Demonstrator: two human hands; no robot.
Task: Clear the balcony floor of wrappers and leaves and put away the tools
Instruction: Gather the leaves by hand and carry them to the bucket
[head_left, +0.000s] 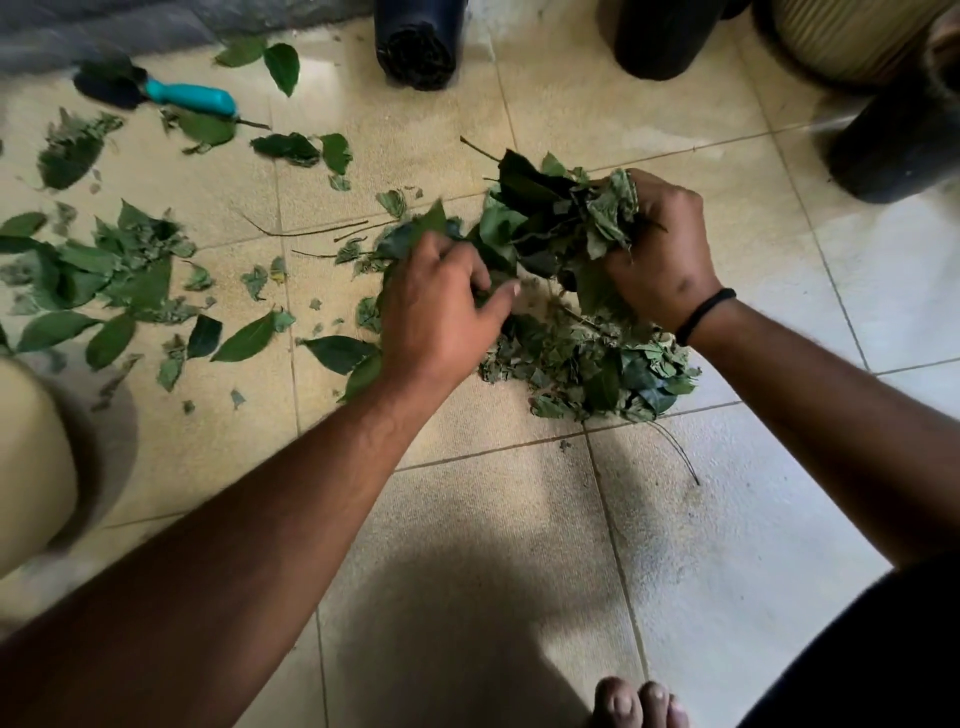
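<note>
A bunch of green leaves (545, 218) is lifted above the tiled floor between both hands. My right hand (660, 254) grips its right side, fingers curled round crumpled leaves. My left hand (441, 306) grips the left side of the bunch, fingers curled into the leaves. Below them a heap of leaves (587, 364) lies on the floor. More loose leaves (98, 275) are scattered to the left, with thin twigs (306, 232) among them. A trowel with a teal handle (189, 98) lies at the far left.
Black plant bags stand along the back: one in the middle (418, 41), one further right (665, 36), one at the right edge (898, 150). A ribbed beige pot (852, 36) stands at the back right. A pale rounded object (31, 457) is at the left edge. My toes (639, 701) show at the bottom.
</note>
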